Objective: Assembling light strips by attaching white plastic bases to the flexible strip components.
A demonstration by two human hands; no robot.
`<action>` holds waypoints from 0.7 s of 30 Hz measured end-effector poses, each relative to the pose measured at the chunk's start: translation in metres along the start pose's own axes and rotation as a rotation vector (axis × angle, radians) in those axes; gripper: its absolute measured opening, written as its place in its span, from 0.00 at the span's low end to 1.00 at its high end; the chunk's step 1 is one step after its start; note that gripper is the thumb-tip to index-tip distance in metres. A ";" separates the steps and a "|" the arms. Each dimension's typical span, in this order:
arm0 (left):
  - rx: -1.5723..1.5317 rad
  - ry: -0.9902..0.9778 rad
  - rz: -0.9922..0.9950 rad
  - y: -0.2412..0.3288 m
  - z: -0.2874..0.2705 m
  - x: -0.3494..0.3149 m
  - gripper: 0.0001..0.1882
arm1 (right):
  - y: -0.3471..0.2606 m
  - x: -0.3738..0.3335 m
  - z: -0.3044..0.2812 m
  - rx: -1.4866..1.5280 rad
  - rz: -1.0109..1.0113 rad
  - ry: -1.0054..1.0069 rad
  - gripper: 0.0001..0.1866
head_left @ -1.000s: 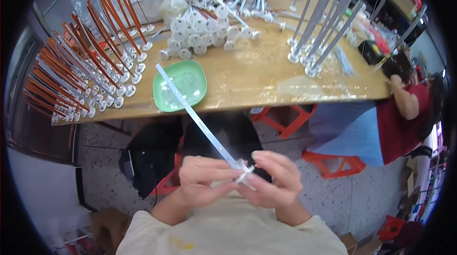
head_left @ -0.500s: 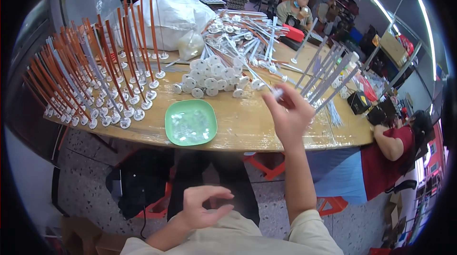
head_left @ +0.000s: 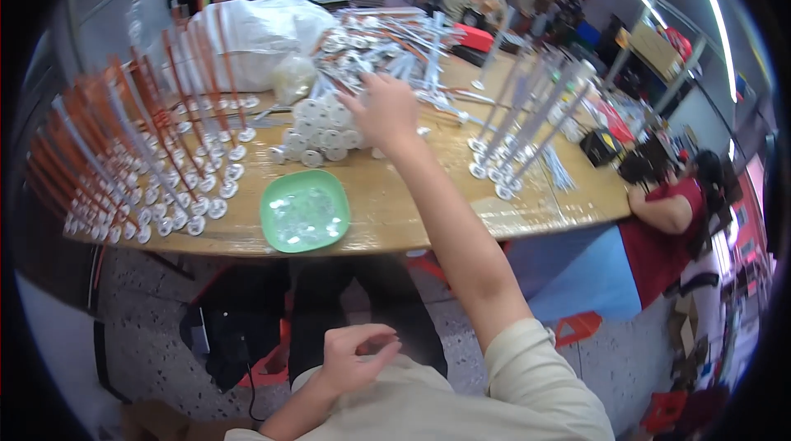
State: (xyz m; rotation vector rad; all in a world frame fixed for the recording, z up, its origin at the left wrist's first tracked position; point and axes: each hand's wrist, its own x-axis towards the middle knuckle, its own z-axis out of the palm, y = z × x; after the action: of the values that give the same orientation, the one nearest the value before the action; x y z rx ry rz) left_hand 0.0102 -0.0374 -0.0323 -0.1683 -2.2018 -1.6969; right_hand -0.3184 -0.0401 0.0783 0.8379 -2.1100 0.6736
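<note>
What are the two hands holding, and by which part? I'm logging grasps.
Left hand holds nothing. Right hand reaches into the pile of rods; any grip is hidden.

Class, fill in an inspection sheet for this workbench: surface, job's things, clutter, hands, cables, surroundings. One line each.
Surface: wooden table, crowded over most of its top.
Job's things: heap of white rod-and-disc parts under the right hand; cluster of white round discs beside it.
Clutter: green tray with small clear bits; upright orange rods on the left; upright grey rods on the right; white plastic bag.
Hands: right hand stretched out over the heap; left hand near the lap, apparently empty.
Cables: nothing seen.
Surroundings: seated person in red at the table's right end; others beyond.
</note>
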 end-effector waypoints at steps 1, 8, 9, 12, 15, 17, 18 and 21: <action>0.008 -0.003 0.014 0.002 0.001 0.002 0.08 | 0.001 -0.004 0.001 0.098 -0.168 0.300 0.16; -0.131 -0.045 0.002 -0.003 0.023 -0.004 0.07 | 0.044 -0.114 -0.084 0.295 0.255 0.176 0.04; -0.136 -0.052 -0.002 -0.004 0.025 -0.005 0.07 | 0.055 -0.125 -0.094 0.346 0.341 0.159 0.04; -0.097 -0.144 -0.011 -0.002 0.027 -0.002 0.07 | 0.101 -0.153 -0.116 0.224 0.567 0.301 0.12; -0.080 -0.181 0.041 0.005 0.027 0.007 0.06 | 0.147 -0.162 -0.133 -0.026 0.772 0.309 0.21; -0.030 -0.178 0.143 0.008 0.028 0.010 0.06 | 0.177 -0.168 -0.126 -0.163 0.733 0.042 0.19; -0.012 -0.179 0.167 0.011 0.028 0.010 0.06 | 0.180 -0.170 -0.124 -0.198 0.684 -0.091 0.18; 0.027 -0.159 0.255 0.016 0.029 0.007 0.09 | 0.171 -0.176 -0.125 -0.138 0.534 0.005 0.13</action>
State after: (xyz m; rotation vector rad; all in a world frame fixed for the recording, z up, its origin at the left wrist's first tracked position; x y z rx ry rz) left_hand 0.0028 -0.0057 -0.0218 -0.5690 -2.2025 -1.5595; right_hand -0.3008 0.2157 -0.0219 0.1875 -2.3608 0.7826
